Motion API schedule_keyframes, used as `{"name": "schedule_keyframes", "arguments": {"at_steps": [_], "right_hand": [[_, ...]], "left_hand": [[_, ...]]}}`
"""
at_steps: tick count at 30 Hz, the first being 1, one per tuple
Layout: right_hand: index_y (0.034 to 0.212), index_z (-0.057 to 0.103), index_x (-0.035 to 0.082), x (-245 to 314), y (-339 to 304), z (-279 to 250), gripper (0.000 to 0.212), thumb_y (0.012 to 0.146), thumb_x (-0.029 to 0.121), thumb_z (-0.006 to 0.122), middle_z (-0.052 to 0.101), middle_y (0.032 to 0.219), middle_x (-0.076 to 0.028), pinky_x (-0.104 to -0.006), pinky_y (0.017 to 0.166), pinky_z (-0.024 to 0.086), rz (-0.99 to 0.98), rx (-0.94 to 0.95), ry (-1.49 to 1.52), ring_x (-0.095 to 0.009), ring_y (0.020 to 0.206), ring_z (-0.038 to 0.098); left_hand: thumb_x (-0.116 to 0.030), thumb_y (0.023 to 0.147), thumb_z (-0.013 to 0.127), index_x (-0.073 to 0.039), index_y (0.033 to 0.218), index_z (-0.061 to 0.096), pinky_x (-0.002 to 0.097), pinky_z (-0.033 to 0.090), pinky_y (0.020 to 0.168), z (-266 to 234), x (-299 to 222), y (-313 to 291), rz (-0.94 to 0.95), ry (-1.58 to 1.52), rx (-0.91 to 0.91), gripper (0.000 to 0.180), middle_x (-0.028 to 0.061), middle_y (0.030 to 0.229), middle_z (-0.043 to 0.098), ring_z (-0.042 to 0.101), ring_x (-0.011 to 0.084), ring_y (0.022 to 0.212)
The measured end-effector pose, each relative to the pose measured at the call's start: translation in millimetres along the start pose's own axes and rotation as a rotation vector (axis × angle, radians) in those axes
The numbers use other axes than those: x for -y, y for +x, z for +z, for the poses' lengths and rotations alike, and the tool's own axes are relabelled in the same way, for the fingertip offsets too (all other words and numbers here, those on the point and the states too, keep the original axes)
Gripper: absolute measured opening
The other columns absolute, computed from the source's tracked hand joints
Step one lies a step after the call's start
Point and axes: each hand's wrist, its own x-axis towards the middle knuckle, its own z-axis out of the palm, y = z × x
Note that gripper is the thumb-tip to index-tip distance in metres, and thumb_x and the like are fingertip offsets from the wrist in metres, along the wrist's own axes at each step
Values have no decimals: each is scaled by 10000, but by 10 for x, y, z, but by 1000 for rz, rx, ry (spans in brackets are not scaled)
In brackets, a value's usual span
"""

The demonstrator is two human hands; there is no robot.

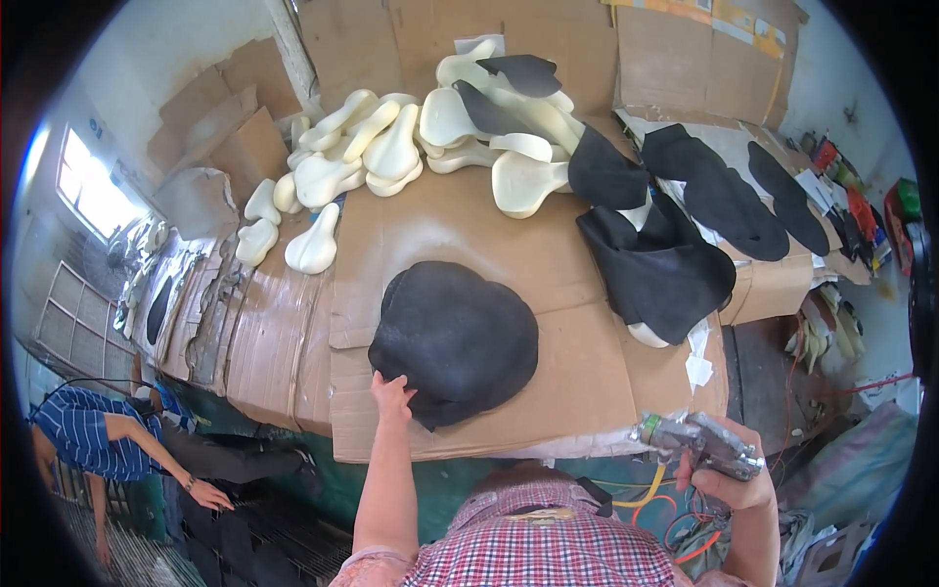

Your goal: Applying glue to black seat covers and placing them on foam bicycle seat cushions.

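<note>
Near the front of the cardboard (577, 372) in the head view, the black pad (454, 338), roughly round with no clear long axis, lies between one and two o'clock from the left hand (393, 396), the nearer one, whose slightly parted fingers touch its rim; whether they pinch it I cannot tell. Well apart, at four o'clock from the pad, the right hand (740, 486) curls firmly around the spray gun (699, 445).
</note>
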Motion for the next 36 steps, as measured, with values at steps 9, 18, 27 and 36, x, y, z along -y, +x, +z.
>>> {"name": "schedule_keyframes", "arguments": {"at_steps": [9, 18, 27, 36], "right_hand": [[1345, 418, -15, -8, 56, 21, 664, 735, -28, 680, 622, 991, -138, -313, 771, 496, -21, -11, -106, -173, 859, 608], [1301, 496, 21, 100, -5, 161, 615, 721, -21, 696, 639, 874, -113, -292, 744, 486, 131, 80, -206, -169, 809, 612], [1248, 500, -60, 291, -135, 284, 608, 702, 69, 734, 657, 885, -140, -277, 686, 508, 104, -188, -310, -154, 763, 623], [1267, 500, -38, 53, 340, 737, 605, 695, -12, 692, 623, 896, -143, -312, 702, 511, 111, -10, -118, -184, 760, 623]], "left_hand": [[38, 821, 540, -116, 1216, 480, 383, 516, 854, 707, -1440, -657, 393, -593, 440, 428, 52, 1140, 594, 599, 215, 1014], [-26, 913, 486, 68, 986, 569, 367, 489, 900, -623, -2137, -987, 628, -850, 371, 145, 174, 1012, 644, 616, 257, 977], [3, 897, 462, 86, 1061, 535, 384, 499, 891, -2200, -1935, -625, 841, -953, -34, 197, 193, 1015, 614, 608, 294, 914], [-1, 916, 393, 80, 1211, 460, 346, 510, 876, -2233, -1926, -941, 1121, -763, 3, 313, 193, 1148, 558, 585, 291, 996]]}}
